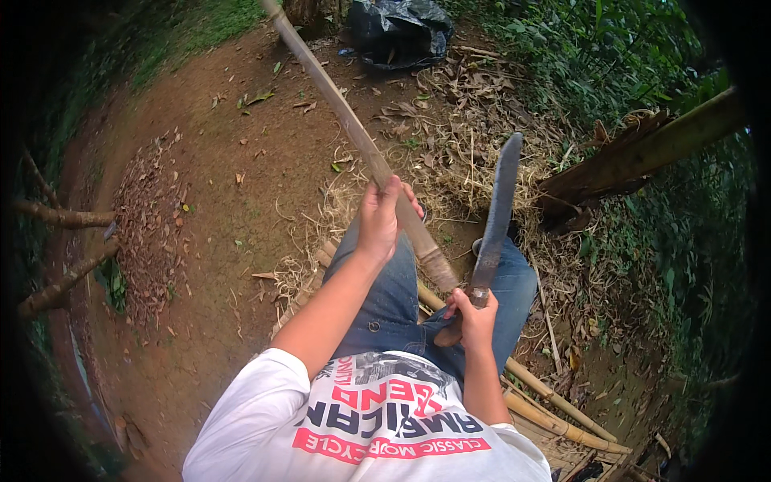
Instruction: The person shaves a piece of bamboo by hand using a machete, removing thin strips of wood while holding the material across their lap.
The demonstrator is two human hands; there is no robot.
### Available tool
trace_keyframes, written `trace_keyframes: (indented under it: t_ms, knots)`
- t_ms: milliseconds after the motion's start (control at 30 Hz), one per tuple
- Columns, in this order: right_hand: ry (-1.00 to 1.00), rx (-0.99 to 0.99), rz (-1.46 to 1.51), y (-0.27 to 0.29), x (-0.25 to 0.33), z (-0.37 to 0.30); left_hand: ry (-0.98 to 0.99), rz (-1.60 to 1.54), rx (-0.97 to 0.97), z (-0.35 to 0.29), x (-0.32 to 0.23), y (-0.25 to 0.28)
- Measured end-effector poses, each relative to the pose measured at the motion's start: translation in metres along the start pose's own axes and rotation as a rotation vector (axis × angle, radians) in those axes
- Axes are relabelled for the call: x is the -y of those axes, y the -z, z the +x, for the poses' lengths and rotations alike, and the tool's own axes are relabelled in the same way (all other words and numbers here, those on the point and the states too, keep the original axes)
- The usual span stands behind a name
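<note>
My left hand (381, 218) is wrapped round a long bamboo pole (341, 112), which slants from the top of the view down toward my lap. The pole's near end reaches my right hand (472, 319), beside the machete's handle. That hand grips a machete (501, 201) by its wooden handle, the dark blade pointing up and away from me. Blade and pole stand apart, forming a V. Whether the right fingers also touch the pole's end, I cannot tell. Both hands are above my jeans-clad legs (377, 281).
Split bamboo poles (566, 426) form a seat under me. Pale shavings (482, 153) litter the ground ahead. A black plastic bag (400, 32) lies at the far side. A thick trunk (642, 149) leans in from the right, and branches (64, 217) jut from the left.
</note>
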State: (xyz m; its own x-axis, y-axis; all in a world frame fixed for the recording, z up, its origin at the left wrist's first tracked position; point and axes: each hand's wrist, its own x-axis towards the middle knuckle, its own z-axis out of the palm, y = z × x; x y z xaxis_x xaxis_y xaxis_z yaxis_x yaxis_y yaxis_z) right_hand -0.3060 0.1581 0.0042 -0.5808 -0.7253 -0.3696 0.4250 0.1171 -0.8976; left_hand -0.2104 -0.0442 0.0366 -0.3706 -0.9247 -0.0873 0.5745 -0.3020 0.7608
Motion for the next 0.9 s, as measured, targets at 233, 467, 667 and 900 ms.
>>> trace_keyframes:
  t_ms: [233, 467, 667, 900]
  knots:
    - [0.086, -0.007, 0.109, -0.001, 0.002, 0.001, 0.049, -0.080, -0.080, -0.034, 0.029, 0.023]
    - [0.039, -0.155, 0.306, 0.004, 0.002, 0.002, 0.152, -0.063, -0.067, -0.068, 0.053, 0.023]
    - [0.037, -0.141, 0.558, 0.023, 0.006, 0.009, 0.378, -0.074, 0.014, -0.085, 0.069, 0.026]
    - [0.101, -0.221, 0.621, 0.052, 0.008, 0.020, 0.695, 0.021, 0.259, -0.112, 0.073, 0.030]
